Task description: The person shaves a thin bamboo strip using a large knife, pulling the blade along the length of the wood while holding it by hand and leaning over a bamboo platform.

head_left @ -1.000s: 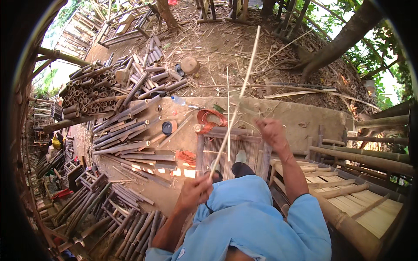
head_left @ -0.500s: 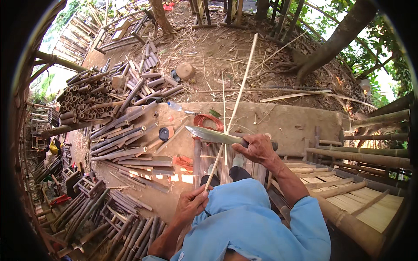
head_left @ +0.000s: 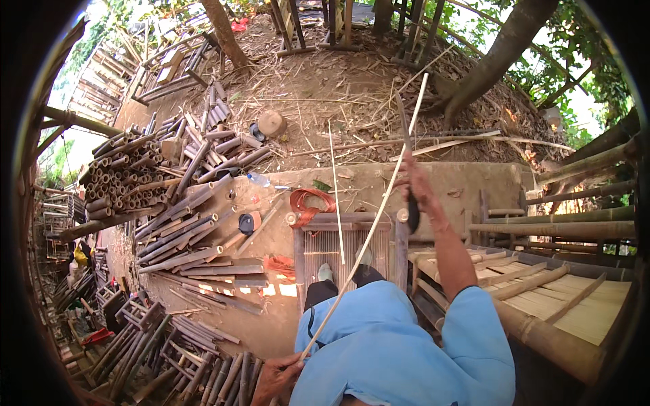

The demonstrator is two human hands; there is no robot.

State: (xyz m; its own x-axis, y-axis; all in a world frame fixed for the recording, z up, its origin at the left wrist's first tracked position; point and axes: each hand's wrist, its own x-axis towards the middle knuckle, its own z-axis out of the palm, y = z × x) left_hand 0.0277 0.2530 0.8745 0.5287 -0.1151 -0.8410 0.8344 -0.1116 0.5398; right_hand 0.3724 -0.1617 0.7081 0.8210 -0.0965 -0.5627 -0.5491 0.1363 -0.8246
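Note:
A long pale bamboo strip (head_left: pixel 365 247) slants from beside my waist up toward the far right. Its near end is pinched in my left hand (head_left: pixel 277 379), low beside my blue shirt. My right hand (head_left: pixel 420 186) grips the dark handle of a large knife (head_left: pixel 402 115) near the strip's far part. The blade points away from me and lies against or just beside the strip; I cannot tell which. A second, thinner bamboo strip (head_left: pixel 336 193) extends over a slatted bamboo frame (head_left: pixel 349 218) before my legs.
Cut bamboo poles (head_left: pixel 183 237) lie heaped to the left, with a stacked pile (head_left: pixel 128 169) behind them. A reddish strap coil (head_left: pixel 311 206) and a plastic bottle (head_left: pixel 258 179) are on the ground ahead. A bamboo bench (head_left: pixel 535 291) stands close on my right.
My right hand has moved the knife farther away along the strip, its blade swinging from pointing left to pointing ahead. My left hand has drawn back toward my body, still holding the strip.

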